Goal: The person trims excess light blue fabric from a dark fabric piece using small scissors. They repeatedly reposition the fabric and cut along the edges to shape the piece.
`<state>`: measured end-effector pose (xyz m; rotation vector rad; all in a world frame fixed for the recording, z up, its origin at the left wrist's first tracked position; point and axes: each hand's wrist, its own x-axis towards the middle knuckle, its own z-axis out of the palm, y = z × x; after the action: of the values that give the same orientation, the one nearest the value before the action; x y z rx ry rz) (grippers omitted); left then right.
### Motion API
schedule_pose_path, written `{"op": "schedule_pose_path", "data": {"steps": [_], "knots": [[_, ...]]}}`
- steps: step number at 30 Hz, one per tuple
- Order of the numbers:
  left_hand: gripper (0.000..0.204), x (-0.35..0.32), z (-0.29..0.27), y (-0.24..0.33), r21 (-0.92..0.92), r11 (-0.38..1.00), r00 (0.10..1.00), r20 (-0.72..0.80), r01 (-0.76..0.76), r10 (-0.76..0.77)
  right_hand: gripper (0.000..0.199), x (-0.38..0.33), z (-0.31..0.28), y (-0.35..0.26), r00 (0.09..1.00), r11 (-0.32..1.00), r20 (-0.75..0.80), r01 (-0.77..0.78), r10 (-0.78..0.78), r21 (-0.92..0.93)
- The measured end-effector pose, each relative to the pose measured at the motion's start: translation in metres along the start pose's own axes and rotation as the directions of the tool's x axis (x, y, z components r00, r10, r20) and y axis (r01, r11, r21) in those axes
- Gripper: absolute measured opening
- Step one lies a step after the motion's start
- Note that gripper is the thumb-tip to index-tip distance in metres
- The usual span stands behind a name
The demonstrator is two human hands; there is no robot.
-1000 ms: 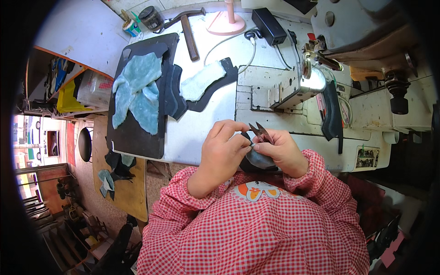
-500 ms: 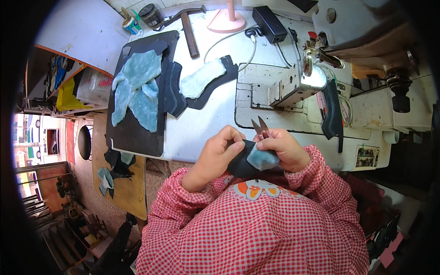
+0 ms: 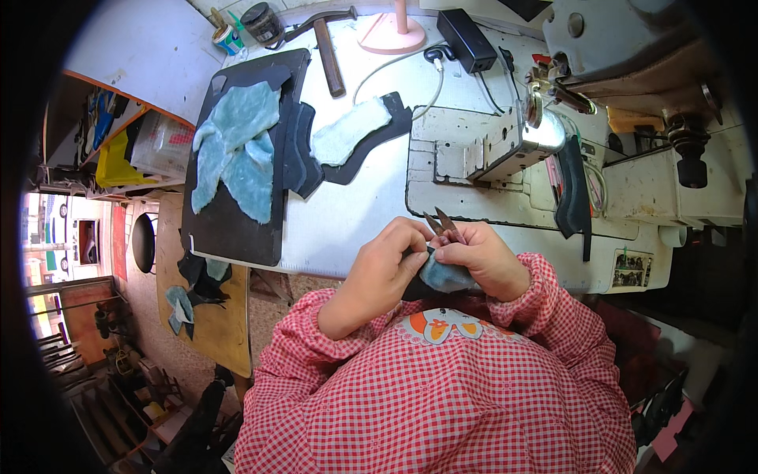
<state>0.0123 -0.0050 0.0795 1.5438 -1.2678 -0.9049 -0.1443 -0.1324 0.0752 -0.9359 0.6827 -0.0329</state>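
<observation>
In front of my chest, both hands pinch a small dark piece lined with blue-green plush [image 3: 446, 276]. My left hand [image 3: 377, 267] is closed on its dark edge, the fingertips bent over it. Closed as well, my right hand [image 3: 488, 262] presses its thumb on the plush side. That hand also keeps a pair of thread snips [image 3: 444, 224] in its fingers, the two dark blades pointing up and slightly apart. The snips' handle is hidden in my palm. Much of the dark side is covered by my left fingers.
A sewing machine [image 3: 505, 154] stands at the right of the white table. On the left, blue plush pieces [image 3: 245, 118] lie on a black board [image 3: 233, 241]. Dark cut pieces [image 3: 371, 146], a hammer [image 3: 328, 59] and a black power adapter [image 3: 466, 41] lie farther back.
My hands have come closer together, the left moving right over the piece. The snips have shifted slightly left, and less of the dark side shows.
</observation>
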Motion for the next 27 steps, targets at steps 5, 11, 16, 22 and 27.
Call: {"op": "schedule_pose_path", "data": {"steps": [5,11,16,22,27], "knots": [[0.004,-0.005,0.009,-0.015,-0.451,0.874,0.975,-0.035,0.179,-0.218,0.011,0.002,0.003,0.003,0.998,0.996,-0.02,0.063,-0.064,-0.055],[0.012,-0.012,0.016,-0.02,-0.679,0.69,0.933,-0.022,0.25,-0.359,0.012,0.002,0.004,0.007,0.99,0.988,-0.035,0.13,-0.133,-0.089],[0.027,-0.014,0.015,-0.014,-0.749,0.621,0.911,-0.058,0.23,-0.407,0.023,-0.007,0.006,0.001,0.837,0.615,-0.067,0.342,-0.543,-0.71],[0.034,-0.011,0.013,-0.007,-0.774,0.593,0.888,-0.091,0.221,-0.45,0.036,-0.029,0.009,-0.009,0.619,0.011,0.182,0.294,-0.764,-0.956],[0.035,-0.009,0.015,-0.002,-0.798,0.571,0.89,-0.102,0.193,-0.444,0.035,-0.026,0.011,-0.005,0.604,-0.015,0.211,0.313,-0.768,-0.95]]}}
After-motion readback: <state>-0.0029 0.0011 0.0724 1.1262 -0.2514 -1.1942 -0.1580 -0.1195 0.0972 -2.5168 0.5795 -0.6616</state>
